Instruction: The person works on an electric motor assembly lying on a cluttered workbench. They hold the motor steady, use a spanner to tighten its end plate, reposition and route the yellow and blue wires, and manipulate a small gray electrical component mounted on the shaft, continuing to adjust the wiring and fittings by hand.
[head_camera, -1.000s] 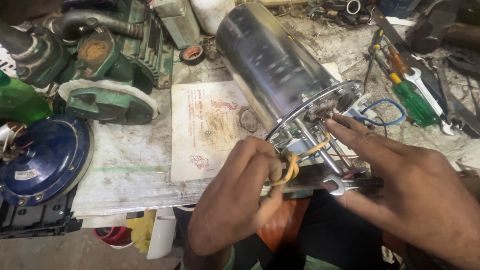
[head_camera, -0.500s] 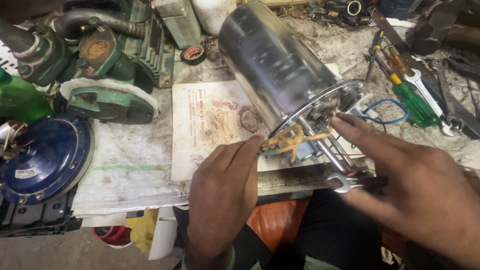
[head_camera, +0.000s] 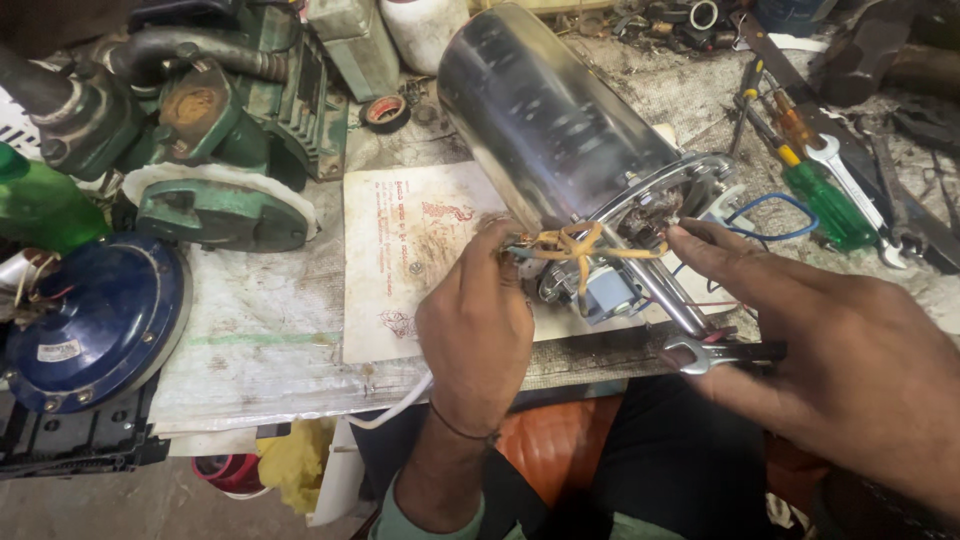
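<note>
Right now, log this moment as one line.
left hand: on yellow wires | right hand: holds spanner, fingers at steel cylinder end

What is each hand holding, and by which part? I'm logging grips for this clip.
The left hand pinches the yellow wires at the steel cylinder's open end. The right hand grips a spanner by its handle.

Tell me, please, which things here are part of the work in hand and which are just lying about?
In hand: steel cylinder; yellow wires, touched by left hand; spanner, under right hand.

Lying about: green-handled screwdriver; tape roll; blue round cover; green motor; printed paper.
</note>
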